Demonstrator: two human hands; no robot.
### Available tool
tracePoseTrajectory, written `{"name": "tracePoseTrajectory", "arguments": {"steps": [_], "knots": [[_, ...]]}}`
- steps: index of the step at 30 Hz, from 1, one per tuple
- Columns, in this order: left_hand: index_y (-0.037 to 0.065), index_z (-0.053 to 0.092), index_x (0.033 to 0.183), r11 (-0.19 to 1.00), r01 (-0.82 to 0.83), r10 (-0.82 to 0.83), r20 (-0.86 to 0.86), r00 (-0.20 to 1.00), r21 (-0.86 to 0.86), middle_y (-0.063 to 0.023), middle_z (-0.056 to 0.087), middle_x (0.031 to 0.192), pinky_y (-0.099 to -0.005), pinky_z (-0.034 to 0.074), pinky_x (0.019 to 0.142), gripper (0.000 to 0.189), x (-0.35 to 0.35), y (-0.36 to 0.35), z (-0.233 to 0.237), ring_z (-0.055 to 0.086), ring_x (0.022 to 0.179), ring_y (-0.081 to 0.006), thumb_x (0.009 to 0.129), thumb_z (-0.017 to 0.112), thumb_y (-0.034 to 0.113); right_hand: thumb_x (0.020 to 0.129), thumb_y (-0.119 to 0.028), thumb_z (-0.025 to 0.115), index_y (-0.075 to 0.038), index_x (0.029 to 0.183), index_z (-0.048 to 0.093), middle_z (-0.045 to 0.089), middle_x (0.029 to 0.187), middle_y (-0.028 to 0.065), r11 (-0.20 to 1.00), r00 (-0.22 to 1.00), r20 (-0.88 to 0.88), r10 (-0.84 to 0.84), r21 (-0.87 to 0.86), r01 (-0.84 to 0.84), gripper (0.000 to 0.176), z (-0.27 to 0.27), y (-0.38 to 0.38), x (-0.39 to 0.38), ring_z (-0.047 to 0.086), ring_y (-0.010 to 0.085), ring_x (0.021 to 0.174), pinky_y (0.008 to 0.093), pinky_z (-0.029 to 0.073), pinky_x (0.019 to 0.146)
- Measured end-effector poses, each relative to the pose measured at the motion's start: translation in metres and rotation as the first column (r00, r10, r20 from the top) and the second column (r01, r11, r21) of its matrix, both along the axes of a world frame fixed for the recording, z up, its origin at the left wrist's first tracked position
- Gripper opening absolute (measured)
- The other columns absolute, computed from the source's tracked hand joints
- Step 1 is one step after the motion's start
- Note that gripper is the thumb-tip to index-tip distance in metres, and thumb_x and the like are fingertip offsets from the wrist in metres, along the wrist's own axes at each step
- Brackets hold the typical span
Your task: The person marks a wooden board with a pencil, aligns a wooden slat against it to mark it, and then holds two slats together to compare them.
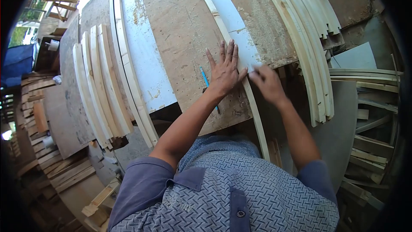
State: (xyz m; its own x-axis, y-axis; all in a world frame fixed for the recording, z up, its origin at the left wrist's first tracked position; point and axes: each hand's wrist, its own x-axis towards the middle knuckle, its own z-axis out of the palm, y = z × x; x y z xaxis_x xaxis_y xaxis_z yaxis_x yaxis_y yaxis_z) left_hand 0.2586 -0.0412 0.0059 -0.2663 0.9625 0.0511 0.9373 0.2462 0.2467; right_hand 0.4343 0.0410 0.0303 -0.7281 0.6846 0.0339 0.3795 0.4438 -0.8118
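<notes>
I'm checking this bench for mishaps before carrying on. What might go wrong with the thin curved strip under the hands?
1. The thin curved strip runs past the plywood board's edge, held by the flat left hand. The right hand is blurred at it, so it might slip or spring.
2. The blue pencil lies loose beside the left wrist; a nudge may roll it off.

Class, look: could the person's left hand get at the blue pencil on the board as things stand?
Probably yes. The blue pencil lies on the plywood board right beside the left hand, its upper part uncovered; the flat-pressed hand need only lift and turn.
</notes>
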Motion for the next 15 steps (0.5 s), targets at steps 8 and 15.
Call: {"name": "tracePoseTrajectory", "arguments": {"steps": [8,15], "knots": [[0.005,0.014,0.156,0.999,-0.023,0.022,-0.03,0.999,-0.042,-0.0072,0.008,0.165,-0.0712,-0.01,0.11,0.085,-0.017,0.014,0.001,-0.004,0.152,-0.0307,0.094,0.041,0.056,0.092,-0.027,0.064,0.001,0.124,0.059,0.059,0.101,0.0153,0.998,0.995,0.082,-0.055,0.012,0.055,0.042,-0.02,-0.11,0.072,0.064,0.033,0.085,0.0413,0.052,0.073],[0.007,0.014,0.157,0.997,-0.058,0.056,-0.053,0.997,-0.056,-0.0057,0.008,0.165,-0.0715,-0.012,0.11,0.083,-0.048,0.039,0.004,-0.004,0.152,-0.0304,0.095,0.041,0.055,0.094,-0.024,0.061,-0.001,0.122,0.061,0.059,0.099,0.015,0.988,0.993,-0.026,-0.115,0.105,0.117,0.037,-0.021,-0.09,0.036,0.064,0.0359,0.087,0.0428,0.053,0.073]]}}
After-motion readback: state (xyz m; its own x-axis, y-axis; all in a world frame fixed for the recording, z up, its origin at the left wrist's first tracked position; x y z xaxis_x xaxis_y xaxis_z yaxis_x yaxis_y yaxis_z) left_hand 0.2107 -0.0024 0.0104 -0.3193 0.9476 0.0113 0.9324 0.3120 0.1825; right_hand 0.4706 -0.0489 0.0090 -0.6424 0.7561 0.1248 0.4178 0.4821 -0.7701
